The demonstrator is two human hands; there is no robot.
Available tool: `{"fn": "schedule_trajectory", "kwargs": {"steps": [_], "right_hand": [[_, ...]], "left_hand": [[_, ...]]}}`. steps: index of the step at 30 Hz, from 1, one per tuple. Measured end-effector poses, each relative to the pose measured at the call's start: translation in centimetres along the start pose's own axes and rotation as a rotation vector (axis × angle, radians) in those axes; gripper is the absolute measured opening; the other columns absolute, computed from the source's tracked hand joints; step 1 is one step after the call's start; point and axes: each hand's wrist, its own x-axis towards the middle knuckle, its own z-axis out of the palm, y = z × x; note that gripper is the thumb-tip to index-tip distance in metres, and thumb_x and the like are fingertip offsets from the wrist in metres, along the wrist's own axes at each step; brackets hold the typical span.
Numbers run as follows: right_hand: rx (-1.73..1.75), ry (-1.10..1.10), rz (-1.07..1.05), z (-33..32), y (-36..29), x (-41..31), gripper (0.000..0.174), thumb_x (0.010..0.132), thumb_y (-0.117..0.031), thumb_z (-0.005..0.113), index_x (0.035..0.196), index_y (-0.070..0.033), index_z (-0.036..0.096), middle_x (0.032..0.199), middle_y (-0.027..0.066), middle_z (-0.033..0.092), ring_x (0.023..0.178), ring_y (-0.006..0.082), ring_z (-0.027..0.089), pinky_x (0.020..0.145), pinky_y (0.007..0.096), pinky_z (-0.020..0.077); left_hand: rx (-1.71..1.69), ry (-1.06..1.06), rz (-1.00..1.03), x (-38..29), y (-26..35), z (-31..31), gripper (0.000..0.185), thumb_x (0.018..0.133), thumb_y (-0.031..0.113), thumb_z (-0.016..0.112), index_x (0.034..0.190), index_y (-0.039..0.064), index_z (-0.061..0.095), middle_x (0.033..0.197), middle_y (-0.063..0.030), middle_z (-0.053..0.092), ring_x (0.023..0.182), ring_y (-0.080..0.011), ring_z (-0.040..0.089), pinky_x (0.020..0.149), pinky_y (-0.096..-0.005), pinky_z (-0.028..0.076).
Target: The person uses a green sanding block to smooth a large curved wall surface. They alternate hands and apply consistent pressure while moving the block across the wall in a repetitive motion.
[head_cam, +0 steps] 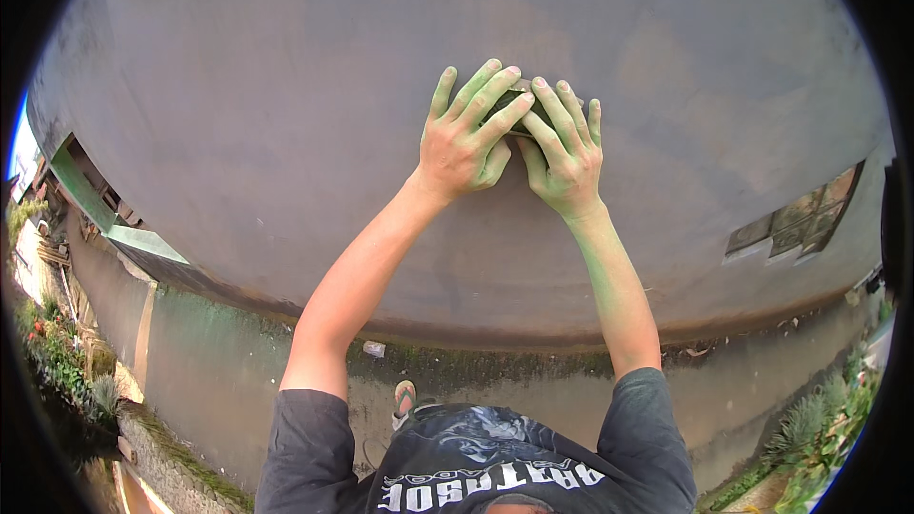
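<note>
My left hand (468,132) and my right hand (565,146) are together on a grey plastered wall (343,86). Beneath their spread fingers lies a dark flat pad (541,111), possibly folded sandpaper, held against the wall. Only its middle and a thin pale upper edge show; the fingers cover the rest. The two index fingers meet over the pad, and both thumbs are tucked at its lower side. Green dust coats both hands and my right forearm.
A wet-looking concrete walkway (214,364) runs along the mossy wall foot, with a scrap of white litter (373,349) on it. A green-framed opening (89,185) is at left, a paned window (796,221) at right. Plants (814,428) border the path. My sandalled foot (405,397) shows below.
</note>
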Motion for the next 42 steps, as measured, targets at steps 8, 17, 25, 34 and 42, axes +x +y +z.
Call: {"fn": "schedule_trajectory", "kwargs": {"steps": [8, 17, 25, 34, 42], "right_hand": [[0.06, -0.347, -0.171, 0.9, -8.5, -19.2, 0.038, 0.095, -0.019, 0.064, 0.133, -0.026, 0.068, 0.148, -0.0069, 0.063, 0.138, 0.0146, 0.057, 0.13, 0.045, 0.0242], [-0.068, -0.13, -0.039, -2.7, 1.2, -0.3, 0.032, 0.092, -0.017, 0.074, 0.124, -0.023, 0.072, 0.146, -0.0039, 0.066, 0.139, 0.0199, 0.058, 0.132, 0.0489, 0.0155], [0.077, -0.078, -0.029, -1.3, -4.2, -15.3, 0.035, 0.095, -0.016, 0.067, 0.129, -0.023, 0.071, 0.147, -0.0024, 0.065, 0.142, 0.0192, 0.054, 0.131, 0.0467, 0.022], [-0.034, -0.086, -0.146, -4.0, 2.1, -1.7, 0.038, 0.094, -0.016, 0.068, 0.131, -0.027, 0.067, 0.15, -0.0055, 0.062, 0.14, 0.0184, 0.057, 0.131, 0.0494, 0.0186], [0.033, -0.118, 0.079, -2.9, 1.2, -2.4, 0.039, 0.087, -0.016, 0.078, 0.125, -0.022, 0.069, 0.148, -0.0026, 0.064, 0.142, 0.022, 0.055, 0.131, 0.0526, 0.0147]], "left_hand": [[0.145, -0.174, 0.102, -26.5, 5.1, 1.6, 0.082, 0.089, 0.033, 0.08, 0.162, 0.026, 0.042, 0.166, -0.0087, 0.041, 0.156, -0.0277, 0.035, 0.13, -0.057, 0.011], [0.183, -0.128, -0.036, -2.7, 1.3, 2.1, 0.066, 0.09, 0.025, 0.073, 0.154, 0.025, 0.055, 0.161, -0.0077, 0.049, 0.15, -0.0272, 0.045, 0.13, -0.0563, 0.01], [0.128, -0.121, 0.062, -17.6, 6.4, 3.9, 0.067, 0.088, 0.022, 0.071, 0.153, 0.029, 0.055, 0.16, -0.0046, 0.05, 0.152, -0.026, 0.042, 0.131, -0.0535, 0.01], [0.219, -0.116, -0.015, -3.3, 3.0, 2.0, 0.062, 0.095, 0.027, 0.069, 0.155, 0.033, 0.055, 0.159, -0.0016, 0.053, 0.148, -0.0217, 0.048, 0.13, -0.053, 0.013], [0.08, -0.104, -0.083, -2.1, 4.1, 1.3, 0.071, 0.086, 0.01, 0.064, 0.154, 0.027, 0.057, 0.162, -0.0066, 0.048, 0.152, -0.0288, 0.042, 0.129, -0.0547, 0.013]]}}
